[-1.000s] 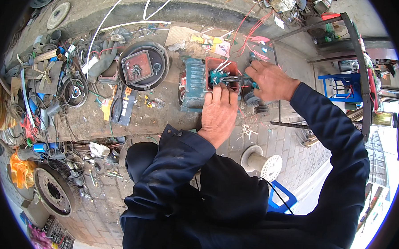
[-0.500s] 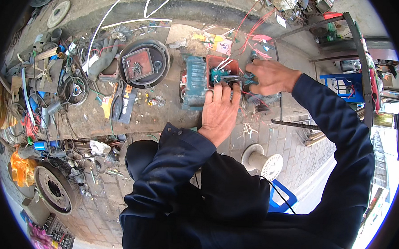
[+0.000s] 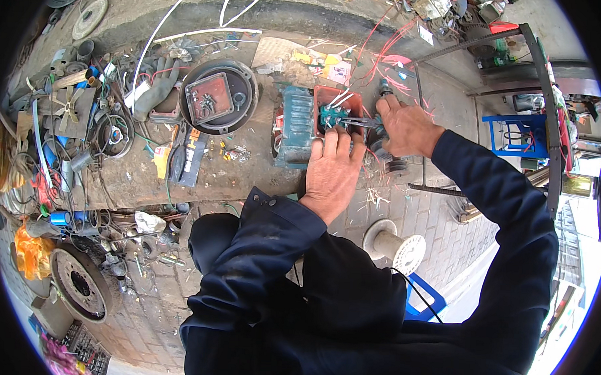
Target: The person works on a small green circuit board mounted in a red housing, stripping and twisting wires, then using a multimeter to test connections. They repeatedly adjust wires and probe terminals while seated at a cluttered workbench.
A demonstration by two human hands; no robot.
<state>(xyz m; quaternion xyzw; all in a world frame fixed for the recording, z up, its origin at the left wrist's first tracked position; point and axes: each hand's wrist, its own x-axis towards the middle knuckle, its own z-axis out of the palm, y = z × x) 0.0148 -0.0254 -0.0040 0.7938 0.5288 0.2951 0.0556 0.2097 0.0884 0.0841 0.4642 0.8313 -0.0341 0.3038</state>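
- Green metal makes the ribbed housing (image 3: 294, 128), which sits on the worn ledge (image 3: 237, 178) before the person; its longer side runs away from the person, toward the top of the view.
- At the right side of this housing is a red box (image 3: 326, 95), with its open face toward the camera. Inside it one sees a green terminal block (image 3: 332, 114).
- White sleeves (image 3: 343, 95) come out of the box and slant away and to the right.
- The right hand (image 3: 407, 127) is closed around the handle end of a pliers-like tool (image 3: 361, 122). The long axis of this tool lies almost level across the view, from right to left; its narrow tip points to the person's left, into the box and close to the block. I cannot tell if the tip bites on something.
- The left hand (image 3: 333, 172) comes from below, back upward, with fingers side by side and bent over the near edge of the box. The fingertips are just beside the tool's tip; whether they pinch something, I cannot tell.
- To the left, a black round cover (image 3: 244, 99) carries a red square frame (image 3: 216, 85) with small screws (image 3: 207, 106). Beside it lies a grey glove (image 3: 158, 93).
- Red wires (image 3: 380, 53) spread beyond the box.
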